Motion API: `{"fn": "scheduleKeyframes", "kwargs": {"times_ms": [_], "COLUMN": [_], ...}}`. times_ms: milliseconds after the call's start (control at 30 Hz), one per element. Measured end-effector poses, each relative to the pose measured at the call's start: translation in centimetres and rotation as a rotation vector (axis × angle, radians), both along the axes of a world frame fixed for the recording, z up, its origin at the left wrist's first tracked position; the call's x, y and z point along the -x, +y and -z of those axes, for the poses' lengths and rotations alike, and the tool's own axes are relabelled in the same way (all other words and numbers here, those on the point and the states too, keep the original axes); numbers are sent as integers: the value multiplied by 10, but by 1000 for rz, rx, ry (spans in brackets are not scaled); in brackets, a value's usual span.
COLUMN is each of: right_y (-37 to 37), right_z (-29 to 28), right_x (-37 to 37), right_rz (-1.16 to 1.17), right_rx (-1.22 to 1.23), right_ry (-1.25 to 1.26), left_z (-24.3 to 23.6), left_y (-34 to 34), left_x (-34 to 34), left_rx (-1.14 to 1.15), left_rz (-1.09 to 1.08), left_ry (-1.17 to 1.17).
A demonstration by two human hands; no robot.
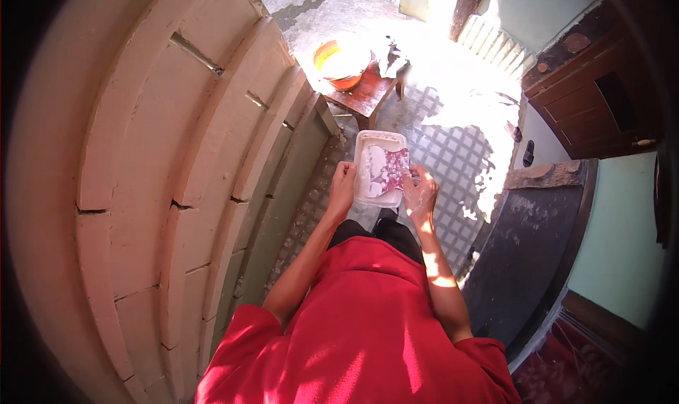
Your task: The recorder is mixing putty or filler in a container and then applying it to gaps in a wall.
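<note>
In front of my body I carry a pale, rectangular plastic container (361, 149). My left hand (342, 187) is closed on its left rim. At the right rim is my right hand (421, 194), its fingers bent around the edge and whitish smears on its skin. Inside the container lies a flat pink-and-red piece with white patches (397, 169); whether it is cloth or something else, I cannot tell. White material (375, 165) shows beside it in the container. The undersides of the container and the fingers beneath are hidden.
A low brown wooden bench (369, 93) stands ahead, carrying an orange basin (343, 65) in bright sun. A stepped plank wall (198, 142) rises close on my left. To the right are a dark panel (523, 252), a brown door (598, 96) and dark footwear (528, 154). The floor (453, 160) is patterned.
</note>
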State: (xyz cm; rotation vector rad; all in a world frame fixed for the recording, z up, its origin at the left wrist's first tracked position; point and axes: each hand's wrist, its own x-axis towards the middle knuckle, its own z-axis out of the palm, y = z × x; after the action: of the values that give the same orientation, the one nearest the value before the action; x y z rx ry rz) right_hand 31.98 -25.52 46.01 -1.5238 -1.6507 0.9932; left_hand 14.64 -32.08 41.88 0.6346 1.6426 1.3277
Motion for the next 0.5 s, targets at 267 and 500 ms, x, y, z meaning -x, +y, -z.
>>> {"fn": "scheduleKeyframes", "kwargs": {"times_ms": [267,500], "right_y": [122,225], "right_z": [27,38], "right_x": [21,59], "right_rz": [-168,-306], "right_rx": [71,0], "right_ry": [78,-16], "left_z": [44,63], "left_y": [103,203], "left_x": [12,42], "left_rx": [9,-25], "left_rz": [-225,-195], "left_ry": [-260,-553]}}
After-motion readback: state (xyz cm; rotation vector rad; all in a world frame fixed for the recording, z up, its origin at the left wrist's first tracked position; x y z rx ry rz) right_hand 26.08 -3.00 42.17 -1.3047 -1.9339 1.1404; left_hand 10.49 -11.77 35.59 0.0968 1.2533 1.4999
